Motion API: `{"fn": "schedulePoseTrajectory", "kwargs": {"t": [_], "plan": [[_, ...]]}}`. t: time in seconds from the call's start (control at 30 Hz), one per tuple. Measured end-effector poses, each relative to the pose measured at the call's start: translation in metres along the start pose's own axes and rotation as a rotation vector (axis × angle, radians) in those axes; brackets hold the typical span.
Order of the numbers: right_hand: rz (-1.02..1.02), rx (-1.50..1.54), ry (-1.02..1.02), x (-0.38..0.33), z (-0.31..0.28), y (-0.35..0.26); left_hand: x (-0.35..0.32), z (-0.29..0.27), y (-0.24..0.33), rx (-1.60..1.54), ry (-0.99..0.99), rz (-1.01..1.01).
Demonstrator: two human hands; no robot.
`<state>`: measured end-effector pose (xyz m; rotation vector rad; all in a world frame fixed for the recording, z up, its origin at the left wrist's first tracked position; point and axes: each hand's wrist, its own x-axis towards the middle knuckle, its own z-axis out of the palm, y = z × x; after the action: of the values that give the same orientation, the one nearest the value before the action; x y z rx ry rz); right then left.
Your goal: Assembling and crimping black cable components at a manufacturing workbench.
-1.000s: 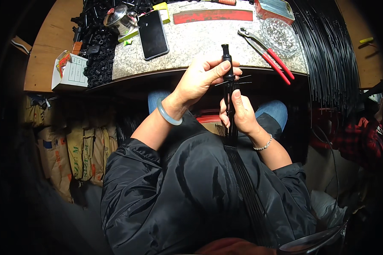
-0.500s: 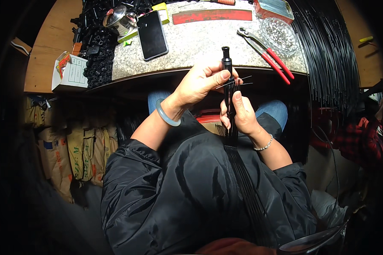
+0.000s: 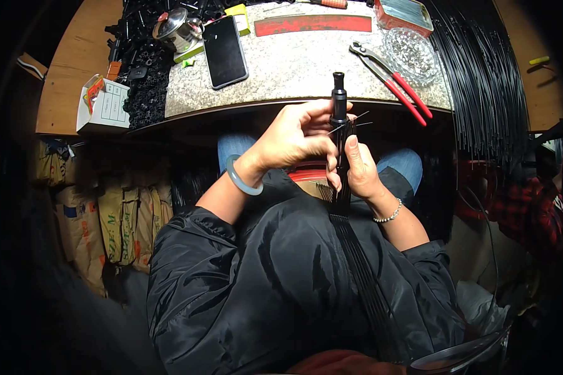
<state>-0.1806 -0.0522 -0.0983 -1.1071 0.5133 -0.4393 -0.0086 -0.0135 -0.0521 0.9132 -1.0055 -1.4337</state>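
Both of your hands meet on one black tube point(image 3: 338, 103), which stands upright above your lap, just in front of the bench point(image 3: 306, 69) edge, its long axis running away from you. Your left hand point(image 3: 297, 134) curls round it from the left, fingers point(image 3: 322, 147) pinched on thin wires point(image 3: 356, 122) poking out sideways. Your right hand point(image 3: 360, 172) grips lower down, where a bundle of black rods point(image 3: 363, 275) trails toward your body.

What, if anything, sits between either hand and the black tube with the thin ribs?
Nothing visible does. The left hand and the right hand both already grip the black tube, held upright in front of the stone worktop. The red-handled pliers lie on the worktop, apart.
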Motion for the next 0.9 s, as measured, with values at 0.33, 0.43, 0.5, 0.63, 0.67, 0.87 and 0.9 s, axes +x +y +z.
{"fn": "schedulePoseTrajectory", "kwargs": {"t": [0.33,0.43,0.5,0.63,0.67,0.87,0.9], "plan": [[-0.02,0.006,-0.091,-0.003,-0.001,-0.003,-0.004,0.007,0.006,0.06,0.053,-0.053],[-0.038,-0.008,-0.114,-0.002,-0.003,-0.006,-0.001,0.005,0.012,-0.004,0.027,-0.064],[-0.04,-0.011,-0.129,-0.002,-0.002,-0.008,0.0,0.005,0.013,-0.004,0.037,-0.053],[-0.085,-0.113,-0.121,-0.009,0.003,-0.017,-0.008,0.01,0.019,-0.017,0.018,-0.09],[-0.142,-0.164,-0.148,-0.014,0.003,-0.021,-0.014,0.013,0.023,0.144,-0.037,-0.01],[-0.416,-0.298,-0.421,-0.054,-0.004,0.001,-0.059,0.054,0.026,0.358,-0.173,0.509],[-0.235,-0.219,-0.373,-0.051,-0.006,-0.002,-0.054,0.051,0.022,0.303,-0.101,0.403]]}}
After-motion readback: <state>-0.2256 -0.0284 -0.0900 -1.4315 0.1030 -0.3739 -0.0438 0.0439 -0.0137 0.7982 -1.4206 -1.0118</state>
